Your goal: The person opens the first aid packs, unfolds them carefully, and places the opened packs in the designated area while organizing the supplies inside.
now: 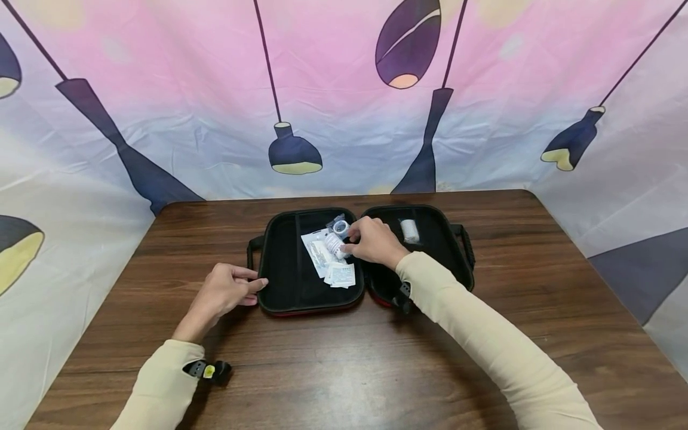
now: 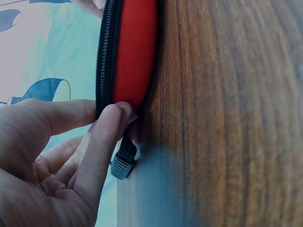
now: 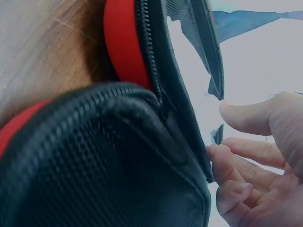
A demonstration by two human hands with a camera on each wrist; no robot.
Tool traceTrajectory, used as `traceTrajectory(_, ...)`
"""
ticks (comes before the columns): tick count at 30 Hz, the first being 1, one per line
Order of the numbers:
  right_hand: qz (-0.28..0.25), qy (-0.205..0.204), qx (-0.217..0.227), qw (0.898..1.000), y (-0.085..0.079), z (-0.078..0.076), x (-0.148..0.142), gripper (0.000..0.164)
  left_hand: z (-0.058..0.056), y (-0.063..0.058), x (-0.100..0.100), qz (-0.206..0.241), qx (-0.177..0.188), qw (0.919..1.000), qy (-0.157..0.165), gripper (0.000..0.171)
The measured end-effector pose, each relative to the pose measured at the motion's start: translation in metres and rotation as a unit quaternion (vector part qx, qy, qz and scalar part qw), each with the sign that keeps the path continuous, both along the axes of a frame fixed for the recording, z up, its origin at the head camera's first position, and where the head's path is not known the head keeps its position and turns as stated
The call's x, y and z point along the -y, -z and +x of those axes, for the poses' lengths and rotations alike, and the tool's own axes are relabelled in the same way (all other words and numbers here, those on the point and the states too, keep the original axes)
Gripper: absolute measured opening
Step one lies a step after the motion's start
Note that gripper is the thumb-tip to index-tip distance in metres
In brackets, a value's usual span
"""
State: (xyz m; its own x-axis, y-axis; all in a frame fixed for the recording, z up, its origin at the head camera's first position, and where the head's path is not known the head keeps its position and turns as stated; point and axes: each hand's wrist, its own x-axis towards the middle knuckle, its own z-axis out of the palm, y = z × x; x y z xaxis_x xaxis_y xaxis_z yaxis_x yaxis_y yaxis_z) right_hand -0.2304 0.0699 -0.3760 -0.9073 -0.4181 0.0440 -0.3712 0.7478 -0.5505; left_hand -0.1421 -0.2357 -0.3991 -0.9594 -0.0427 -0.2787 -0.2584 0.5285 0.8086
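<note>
Black fabric lines the case, which lies unfolded on the wooden desk with its two halves side by side; the wrist views give me its red outer side and the zip along its rim. From my station I read the step in hand as handling small white supplies in the left half while the other hand steadies the case.

My left grip is pinching the left half's outer edge near its front corner, with digits on both sides of the rim. My right grip reaches across the middle, thumb and fingers bent at a white roll and just beside a tape ring. The right wrist view washes out the white, so I cannot tell whether the fingertips are pinching the roll or merely touching it.

Beside and partly under the roll lies a flat white packet, with smaller packets nearer me. Another white roll rests in the right half.

As I judge it, the next move calls for a light touch: settle whether the roll is caught, then lift or release it straight, without dragging the packets. I would keep the fingertips close together, since a wide sweep could knock the tape ring, and leave the left grip holding the edge against sliding.
</note>
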Motion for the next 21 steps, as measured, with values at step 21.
traceTrajectory(21, -0.023, 0.016, -0.001, 1.0, 0.01, -0.003, 0.013, 0.023, 0.001, -0.001, 0.0, 0.0, 0.0, 1.0, -0.001, 0.047)
